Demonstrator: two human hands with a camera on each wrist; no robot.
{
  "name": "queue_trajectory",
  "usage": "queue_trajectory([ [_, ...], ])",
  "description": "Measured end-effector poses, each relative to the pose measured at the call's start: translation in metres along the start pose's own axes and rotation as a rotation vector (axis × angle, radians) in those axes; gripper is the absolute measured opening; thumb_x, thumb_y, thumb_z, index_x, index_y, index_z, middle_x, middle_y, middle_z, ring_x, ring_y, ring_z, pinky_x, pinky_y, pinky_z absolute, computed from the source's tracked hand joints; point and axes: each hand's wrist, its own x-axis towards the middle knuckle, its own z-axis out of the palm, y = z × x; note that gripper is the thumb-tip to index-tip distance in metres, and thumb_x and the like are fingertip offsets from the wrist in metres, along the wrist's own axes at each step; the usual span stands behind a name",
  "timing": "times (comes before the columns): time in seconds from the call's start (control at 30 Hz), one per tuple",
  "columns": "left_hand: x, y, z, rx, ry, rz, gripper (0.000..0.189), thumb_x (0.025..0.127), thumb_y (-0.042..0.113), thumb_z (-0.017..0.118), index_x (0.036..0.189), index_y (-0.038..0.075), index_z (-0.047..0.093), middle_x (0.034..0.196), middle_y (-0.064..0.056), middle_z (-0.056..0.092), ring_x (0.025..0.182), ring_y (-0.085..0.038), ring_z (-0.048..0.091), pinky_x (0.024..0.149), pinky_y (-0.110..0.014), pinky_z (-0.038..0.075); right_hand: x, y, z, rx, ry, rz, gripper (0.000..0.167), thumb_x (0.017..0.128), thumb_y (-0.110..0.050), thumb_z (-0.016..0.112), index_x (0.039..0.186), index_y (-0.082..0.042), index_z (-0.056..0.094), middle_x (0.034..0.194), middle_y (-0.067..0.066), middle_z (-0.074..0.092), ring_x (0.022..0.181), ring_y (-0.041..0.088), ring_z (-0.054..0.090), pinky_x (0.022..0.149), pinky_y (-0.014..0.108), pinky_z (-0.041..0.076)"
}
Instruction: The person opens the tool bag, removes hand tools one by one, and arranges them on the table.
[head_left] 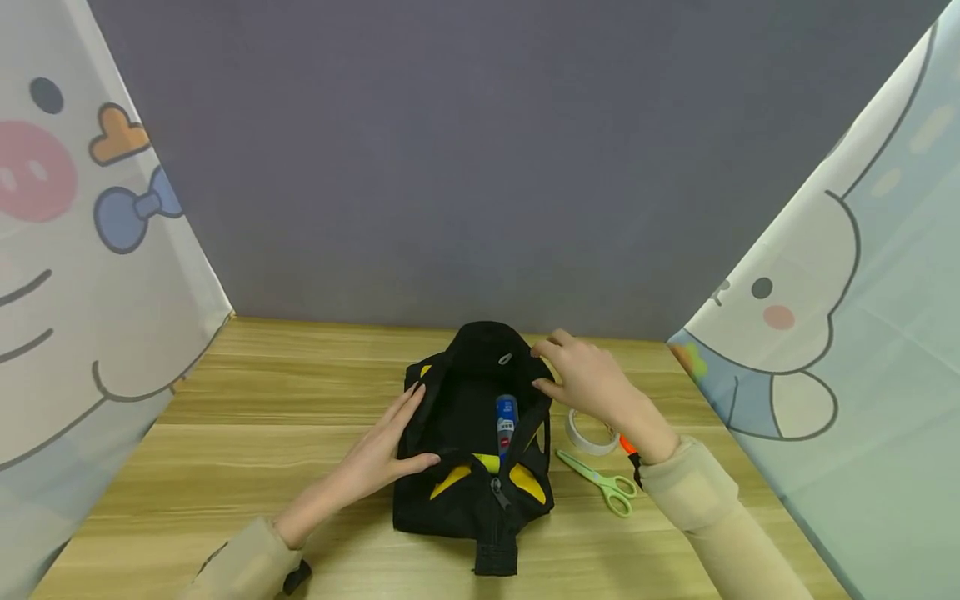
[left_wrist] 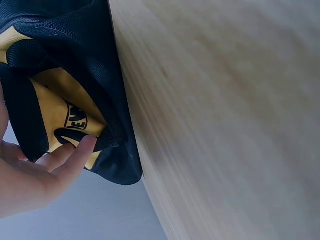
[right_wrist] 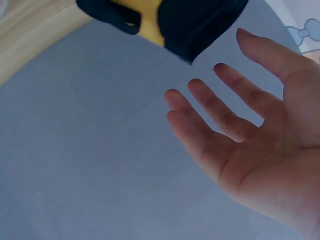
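Note:
A small black and yellow zippered bag point(head_left: 442, 517) sits on the table with its top gaping. Inside it stand a blue-labelled cylindrical tube point(head_left: 506, 417) and, by the front rim, a yellow-green object point(head_left: 489, 462), mostly hidden. My left hand point(head_left: 378, 454) holds the bag's left rim, thumb at the front edge and other fingers along the side. In the left wrist view its fingertips press the yellow side panel point(left_wrist: 75, 117) under a black edge. My right hand point(head_left: 581, 375) is at the bag's right rim; in the right wrist view its fingers are spread, with nothing between them.
Right of the bag lie a white roll of tape point(head_left: 577, 437), green scissors point(head_left: 600, 483) and an orange and black object point(head_left: 628, 447), partly covered by the right forearm. A grey panel point(head_left: 450, 167) stands behind the wooden table point(head_left: 300, 367), with cartoon-print curtains at both sides.

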Motion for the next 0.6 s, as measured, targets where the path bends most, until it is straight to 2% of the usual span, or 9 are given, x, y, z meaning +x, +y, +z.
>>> queue_trajectory([
  [0.13, -0.001, 0.0, 0.0, 0.003, 0.0, -0.005, 0.099, 0.088, 0.048, 0.071, 0.161, 0.018, 0.012, 0.164, -0.023, 0.017, 0.144, -0.049, 0.034, 0.103, -0.065, 0.042, 0.008, -0.011, 0.001, -0.009, -0.025, -0.03, 0.035, 0.086, -0.028, 0.079, 0.114, -0.011, 0.068, 0.11, 0.011, 0.065, 0.072, 0.021, 0.064, 0.052, 0.03, 0.049],
  [0.3, -0.002, 0.001, -0.001, -0.005, -0.009, -0.015, 0.099, 0.088, 0.048, 0.072, 0.161, 0.018, 0.012, 0.165, -0.021, 0.016, 0.144, -0.048, 0.034, 0.103, -0.064, 0.043, 0.015, -0.024, 0.008, -0.038, -0.051, -0.092, 0.035, 0.086, -0.03, 0.079, 0.114, -0.013, 0.067, 0.105, 0.009, 0.064, 0.065, 0.016, 0.059, 0.047, 0.022, 0.041],
  [0.37, -0.002, 0.001, -0.001, -0.004, -0.012, -0.016, 0.098, 0.089, 0.048, 0.071, 0.161, 0.018, 0.012, 0.165, -0.021, 0.016, 0.144, -0.047, 0.034, 0.103, -0.064, 0.043, 0.018, -0.031, 0.012, -0.04, -0.09, -0.105, 0.035, 0.086, -0.03, 0.078, 0.114, -0.013, 0.067, 0.106, 0.01, 0.064, 0.066, 0.017, 0.058, 0.046, 0.023, 0.04],
  [0.5, -0.001, 0.001, 0.0, 0.007, -0.011, -0.007, 0.097, 0.089, 0.05, 0.069, 0.161, 0.019, 0.012, 0.165, -0.022, 0.016, 0.143, -0.048, 0.035, 0.101, -0.063, 0.045, 0.023, -0.045, 0.02, -0.061, -0.207, -0.101, 0.036, 0.087, -0.032, 0.077, 0.117, -0.015, 0.066, 0.109, 0.009, 0.062, 0.077, 0.022, 0.062, 0.053, 0.029, 0.05],
  [0.6, -0.001, 0.001, 0.0, 0.006, -0.01, 0.001, 0.097, 0.09, 0.05, 0.069, 0.161, 0.019, 0.012, 0.164, -0.023, 0.017, 0.142, -0.049, 0.036, 0.1, -0.062, 0.046, 0.027, -0.053, 0.028, -0.082, -0.287, -0.106, 0.039, 0.087, -0.034, 0.077, 0.12, -0.017, 0.064, 0.111, 0.007, 0.061, 0.085, 0.023, 0.064, 0.064, 0.035, 0.057],
])
